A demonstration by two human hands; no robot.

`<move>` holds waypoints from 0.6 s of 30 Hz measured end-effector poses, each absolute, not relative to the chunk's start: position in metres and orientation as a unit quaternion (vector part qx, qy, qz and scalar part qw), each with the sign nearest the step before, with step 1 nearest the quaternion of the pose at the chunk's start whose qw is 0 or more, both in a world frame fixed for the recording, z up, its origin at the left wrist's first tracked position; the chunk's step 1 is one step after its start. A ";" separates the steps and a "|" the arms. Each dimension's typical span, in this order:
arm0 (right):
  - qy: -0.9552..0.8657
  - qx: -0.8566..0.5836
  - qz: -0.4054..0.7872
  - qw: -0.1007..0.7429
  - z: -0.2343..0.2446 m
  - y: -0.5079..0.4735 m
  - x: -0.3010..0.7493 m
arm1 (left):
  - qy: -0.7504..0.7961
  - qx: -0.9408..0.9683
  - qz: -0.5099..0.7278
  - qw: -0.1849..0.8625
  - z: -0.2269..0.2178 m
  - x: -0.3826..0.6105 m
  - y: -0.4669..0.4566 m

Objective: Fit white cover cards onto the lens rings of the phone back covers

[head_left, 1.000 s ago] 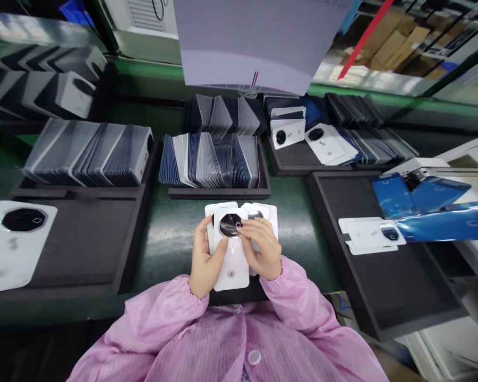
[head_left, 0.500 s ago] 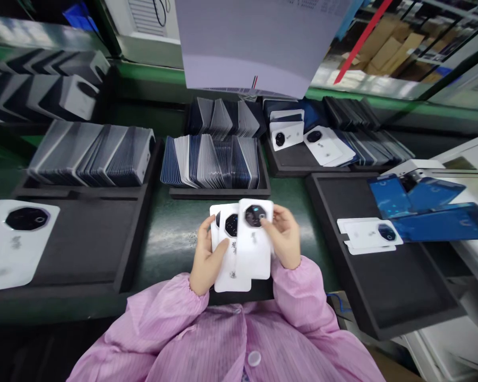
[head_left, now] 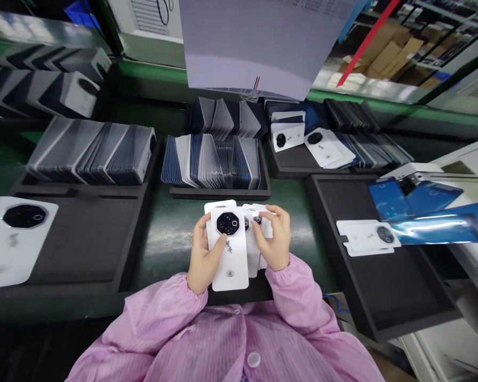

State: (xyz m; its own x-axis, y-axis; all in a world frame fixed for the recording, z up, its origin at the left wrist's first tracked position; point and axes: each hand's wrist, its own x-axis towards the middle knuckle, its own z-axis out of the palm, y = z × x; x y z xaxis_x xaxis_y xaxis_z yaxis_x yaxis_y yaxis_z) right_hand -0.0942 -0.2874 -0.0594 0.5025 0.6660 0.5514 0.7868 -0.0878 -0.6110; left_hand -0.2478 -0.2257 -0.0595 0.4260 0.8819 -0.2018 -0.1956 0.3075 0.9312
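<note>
I hold a small fanned stack of white phone back covers (head_left: 230,254) over the green bench, each with a black octagonal camera window. My left hand (head_left: 201,260) grips the stack from the left, thumb lying across the front cover below its window. My right hand (head_left: 276,241) closes on the covers behind, fingertips near the second cover's camera window (head_left: 256,217). Pink sleeves cover both arms.
Black foam trays surround me: an upright row of covers (head_left: 211,159) ahead, another row (head_left: 91,154) at left, loose white covers (head_left: 366,236) on the right tray (head_left: 386,297). Blue film sheets (head_left: 422,204) lie far right. A white cover (head_left: 11,239) rests on the left tray.
The cover my right hand had lifted to the front has gone back behind the stack. Another cover now faces me in front, and my right hand has dropped slightly.
</note>
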 end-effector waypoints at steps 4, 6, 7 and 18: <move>-0.500 -0.702 0.042 0.505 -0.051 -0.286 -0.105 | 0.362 0.546 0.391 0.647 -0.066 -0.248 -0.232; -0.478 -0.715 0.094 0.501 -0.052 -0.286 -0.105 | 0.351 0.577 0.385 0.629 -0.069 -0.248 -0.234; -0.466 -0.717 0.115 0.505 -0.053 -0.285 -0.104 | 0.347 0.583 0.379 0.629 -0.070 -0.249 -0.234; -0.556 -0.662 -0.022 0.501 -0.053 -0.290 -0.109 | 0.344 0.568 0.370 0.650 -0.069 -0.247 -0.233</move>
